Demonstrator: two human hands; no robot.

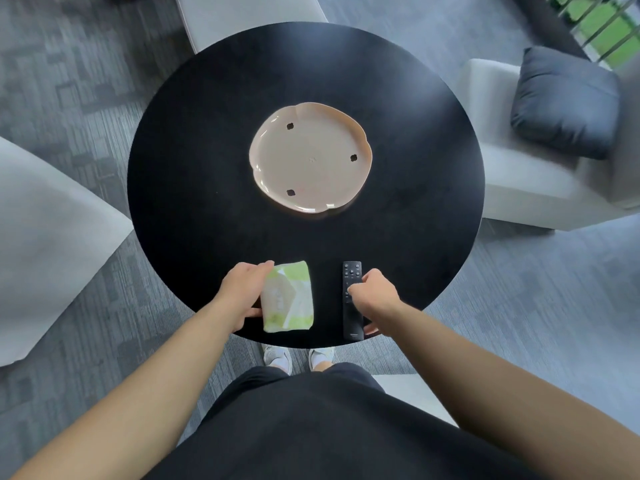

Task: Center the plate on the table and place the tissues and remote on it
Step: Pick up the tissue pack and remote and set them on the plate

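A beige scalloped plate (pixel 311 157) with three small dark cut-outs lies near the middle of the round black table (pixel 194 161). At the near edge, a green-and-white pack of tissues (pixel 289 296) rests on the table, and my left hand (pixel 242 294) wraps its left side with fingers at its top and bottom. To its right lies a slim black remote (pixel 352 299), pointing away from me. My right hand (pixel 375 292) closes over its right side, thumb near its lower end.
A light grey armchair (pixel 526 181) with a dark cushion (pixel 564 102) stands to the right of the table. Another pale seat (pixel 242 15) is behind it and one more (pixel 45 244) at the left. Grey carpet surrounds everything.
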